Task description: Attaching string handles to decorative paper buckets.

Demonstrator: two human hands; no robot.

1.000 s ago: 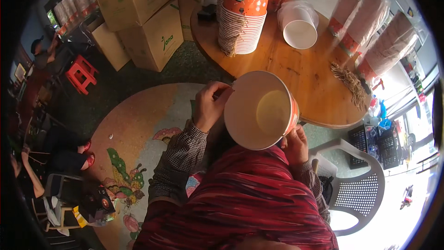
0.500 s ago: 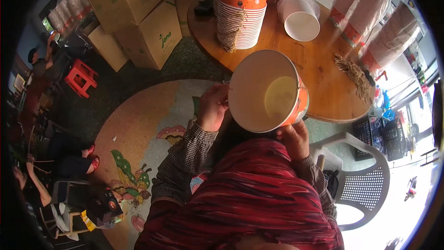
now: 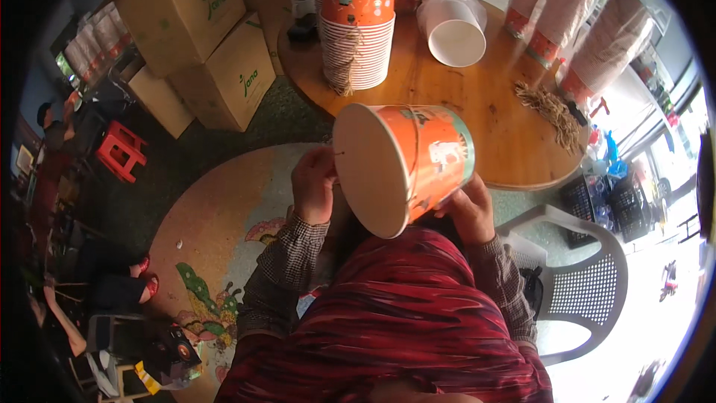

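Observation:
An orange paper bucket [image 3: 440, 153] with a green band round its base is tipped on its side in front of my chest, its pale open mouth facing left. A thin brown cord runs across its outer wall. My left hand [image 3: 313, 185] is closed at the left edge of the rim, where a bit of cord pokes through. Under the base end, my right hand [image 3: 470, 209] supports the bucket with its fingers against the wall. Beyond it, a tall stack of matching buckets [image 3: 358, 52] stands on the wooden table [image 3: 485, 153], brown cords hanging down its side.
A bucket partly in clear plastic [image 3: 456, 43] lies on the table near a bundle of brown cords [image 3: 550, 113] and plastic-wrapped stacks [image 3: 608, 41]. Cardboard boxes [image 3: 216, 67], a red stool [image 3: 121, 151], a grey chair [image 3: 585, 276] and black crates [image 3: 634, 209] stand around. Another person's arm [image 3: 66, 321] shows lower left.
My hands have turned the bucket so its mouth swings left and its printed orange side shows; the inside bottom is now out of sight. The view has shifted slightly.

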